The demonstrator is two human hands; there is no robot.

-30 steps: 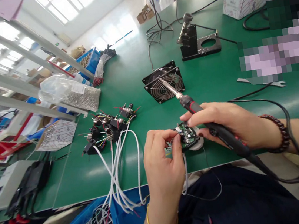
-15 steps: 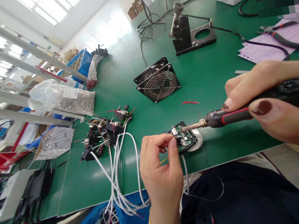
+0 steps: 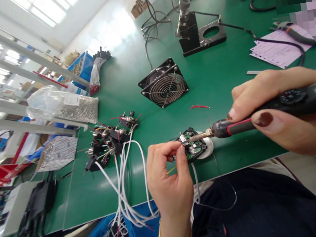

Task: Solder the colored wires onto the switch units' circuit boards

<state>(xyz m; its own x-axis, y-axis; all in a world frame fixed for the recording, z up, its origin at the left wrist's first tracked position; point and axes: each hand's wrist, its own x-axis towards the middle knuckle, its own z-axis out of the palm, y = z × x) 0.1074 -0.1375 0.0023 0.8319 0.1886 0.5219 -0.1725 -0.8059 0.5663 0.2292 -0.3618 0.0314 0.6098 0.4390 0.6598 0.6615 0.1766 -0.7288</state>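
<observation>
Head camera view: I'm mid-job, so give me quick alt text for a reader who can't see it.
The person's right hand holds a soldering iron with its tip at a small circuit board, which the left hand pinches. Beside them on the green workbench lie white-wired assemblies, with a wire-guarded fan beyond.

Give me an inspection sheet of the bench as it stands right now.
Surface: green bench mat, with red wire snips lying on it.
Job's things: small circuit board beside a white round piece; soldering iron with its tip at the board.
Clutter: bag of small metal parts, pliers near paper sheets, guarded axial fan.
Grips: left hand pinches the board; right hand holds the iron penwise.
Cables: white wires run from wired components towards a blue crate; black cord crosses the papers.
Surroundings: metal shelving at left.
</observation>
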